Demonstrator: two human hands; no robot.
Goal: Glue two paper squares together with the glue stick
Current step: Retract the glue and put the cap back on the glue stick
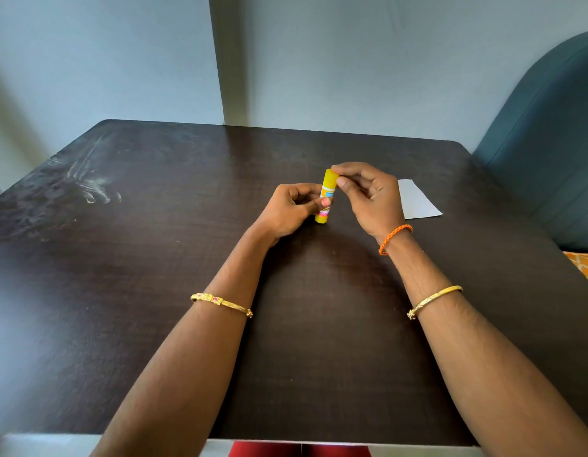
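Seemingly early in the task, a person sits at a dark table, both bare forearms reaching up from the bottom of the frame toward its centre. Between the hands stands a yellow glue stick [326, 196], nearly upright with its top leaning slightly to the right, just above the middle of the frame. The left hand [292, 207] is closed around the lower body of the stick, thumb pressed against its label. The right hand [368, 196] pinches the top end, where the cap would be, between thumb and forefinger, with the other fingers curled. The cap looks to be on, so the likely step in hand is opening the stick.

Right of the hands, partly hidden behind the right hand, white paper [417, 201] lies flat on the table. Whether it is one square or two stacked cannot be told. No glue shows on it, so spreading the glue and pressing the squares together appear to be left.

The table [154, 258] is dark brown with a fine wood grain and fills most of the frame. Pale smears [94, 183] mark its surface in the upper left. Gold bangles circle both forearms, and an orange braided band [394, 239] sits at the right wrist.

Behind the table, a pale blue-grey wall [352, 61] spans the top of the frame. A teal cushioned chair back [549, 143] rises at the right edge.
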